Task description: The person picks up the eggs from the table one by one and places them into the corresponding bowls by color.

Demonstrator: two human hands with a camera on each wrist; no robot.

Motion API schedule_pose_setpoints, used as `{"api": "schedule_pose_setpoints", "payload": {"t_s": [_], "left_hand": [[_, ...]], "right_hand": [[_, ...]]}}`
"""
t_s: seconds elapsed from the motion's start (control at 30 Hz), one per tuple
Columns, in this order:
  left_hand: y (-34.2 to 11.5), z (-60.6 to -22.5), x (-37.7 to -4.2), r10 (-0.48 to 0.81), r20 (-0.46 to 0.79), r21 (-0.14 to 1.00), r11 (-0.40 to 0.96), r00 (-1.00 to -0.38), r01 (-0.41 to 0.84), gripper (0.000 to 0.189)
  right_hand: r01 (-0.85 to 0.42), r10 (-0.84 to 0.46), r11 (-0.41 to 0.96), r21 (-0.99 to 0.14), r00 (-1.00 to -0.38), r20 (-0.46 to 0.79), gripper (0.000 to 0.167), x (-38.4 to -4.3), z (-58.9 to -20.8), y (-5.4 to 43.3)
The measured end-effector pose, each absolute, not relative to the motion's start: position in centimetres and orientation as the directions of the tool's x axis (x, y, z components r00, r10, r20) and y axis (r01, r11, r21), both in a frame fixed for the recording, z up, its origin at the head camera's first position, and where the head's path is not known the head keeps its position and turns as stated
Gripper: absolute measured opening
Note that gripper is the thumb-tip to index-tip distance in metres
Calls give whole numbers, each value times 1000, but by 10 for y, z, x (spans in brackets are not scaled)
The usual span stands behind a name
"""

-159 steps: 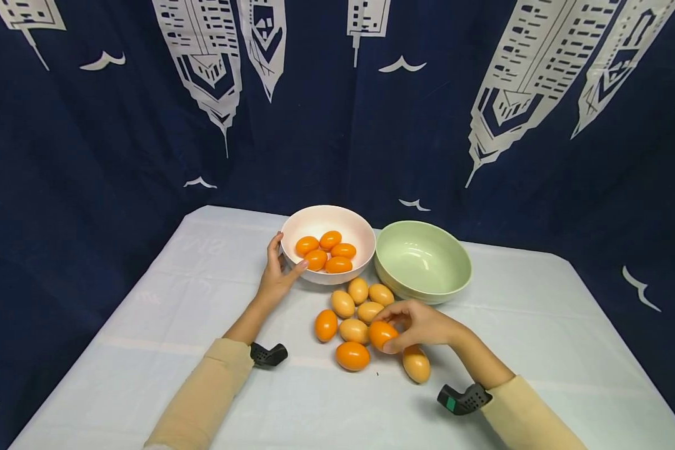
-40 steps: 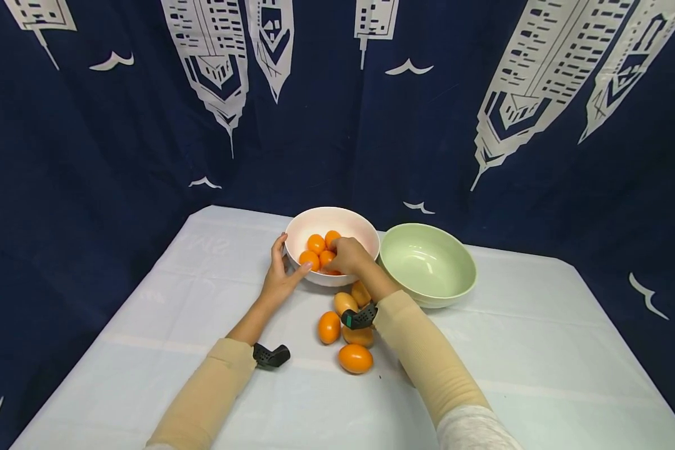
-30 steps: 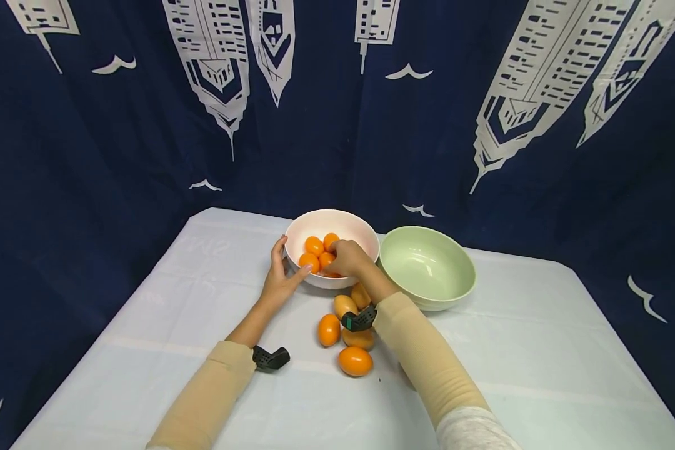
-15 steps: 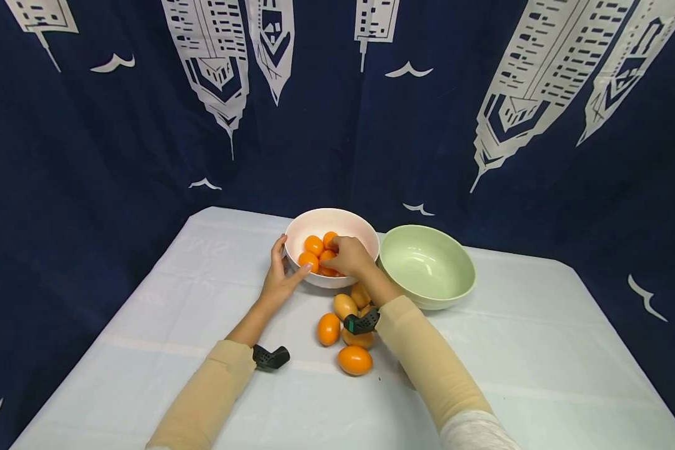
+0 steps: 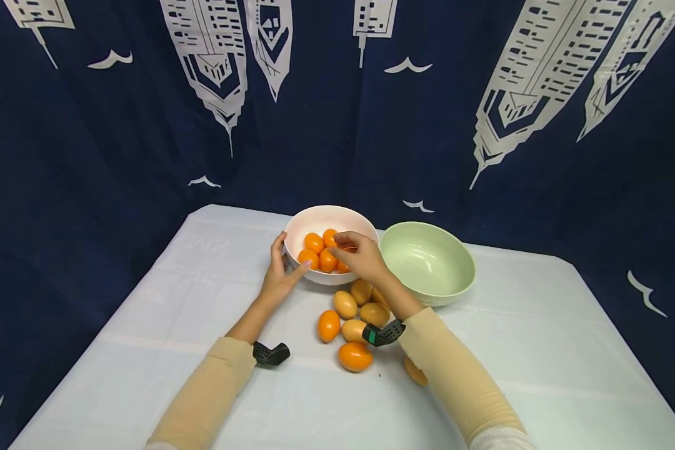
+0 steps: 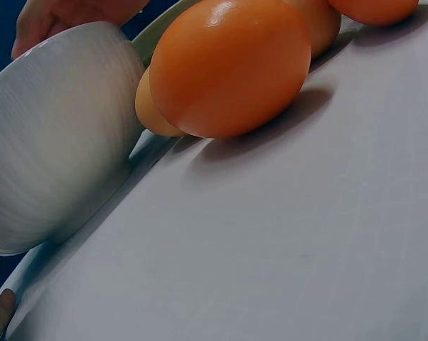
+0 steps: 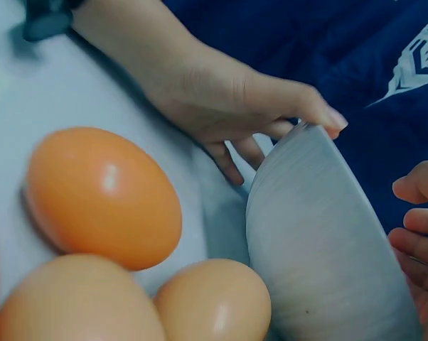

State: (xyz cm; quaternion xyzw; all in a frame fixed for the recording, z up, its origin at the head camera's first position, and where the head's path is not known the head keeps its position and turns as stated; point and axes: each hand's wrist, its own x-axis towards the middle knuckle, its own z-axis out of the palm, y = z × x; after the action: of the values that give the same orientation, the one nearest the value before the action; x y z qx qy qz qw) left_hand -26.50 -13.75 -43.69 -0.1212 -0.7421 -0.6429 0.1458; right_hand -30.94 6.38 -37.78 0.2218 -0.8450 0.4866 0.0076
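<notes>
My left hand grips the pale pink bowl at its left side, thumb over the rim and fingers round the outer wall. Several orange eggs lie together inside this bowl. Over the bowl's right part is my right hand, fingers loosely bent and apart, with no egg between them. In the right wrist view its fingers show past the bowl's rim. In front of the bowl lie several tan eggs and two orange eggs, one at the left and one nearest the person.
A light green bowl stands right beside the pink one with nothing inside. One tan egg is partly hidden by the right sleeve. A white cloth covers the table, and a dark blue printed curtain hangs behind.
My right hand carried an orange egg from the table into the pink bowl, let it go, and has now lifted and drawn back rightward. My left hand stays on the bowl.
</notes>
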Motion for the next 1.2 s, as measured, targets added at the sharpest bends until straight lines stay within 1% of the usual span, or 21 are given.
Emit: {"api": "schedule_pose_setpoints", "payload": {"t_s": [0.2, 0.33, 0.47, 0.63, 0.7, 0.87, 0.93, 1.1, 1.2], "left_hand": [[-138, -430, -260, -9, 353, 925, 155, -936, 348, 78], [-139, -429, -259, -5, 348, 927, 151, -937, 344, 79], [-139, -430, -259, -8, 353, 923, 166, -936, 347, 79], [-142, -449, -274, -20, 358, 920, 181, -934, 349, 80], [-143, -458, -280, -26, 353, 921, 185, -935, 342, 82], [-142, -463, -281, -31, 356, 920, 189, -934, 344, 82], [-142, -463, -281, -33, 358, 919, 187, -933, 346, 81], [-140, -462, -281, -36, 352, 922, 185, -935, 340, 81], [-140, -462, -282, -31, 352, 921, 191, -935, 340, 81]], "right_hand": [[-270, -384, 249, -930, -909, 161, 37, -293, -376, 81], [-223, -393, 176, -959, -909, 140, 35, -284, -374, 92], [-204, -386, 187, -961, -915, 119, 33, -278, -373, 100], [-183, -387, 190, -965, -917, 98, 34, -271, -374, 107], [-178, -393, 181, -967, -915, 95, 35, -268, -375, 109], [-164, -428, 145, -976, -900, 87, 36, -260, -380, 114], [-135, -432, 148, -980, -900, 59, 37, -256, -383, 116], [-21, -423, 197, -980, -904, -66, 38, -246, -386, 120], [-15, -442, 211, -977, -893, -81, 39, -241, -388, 121]]}}
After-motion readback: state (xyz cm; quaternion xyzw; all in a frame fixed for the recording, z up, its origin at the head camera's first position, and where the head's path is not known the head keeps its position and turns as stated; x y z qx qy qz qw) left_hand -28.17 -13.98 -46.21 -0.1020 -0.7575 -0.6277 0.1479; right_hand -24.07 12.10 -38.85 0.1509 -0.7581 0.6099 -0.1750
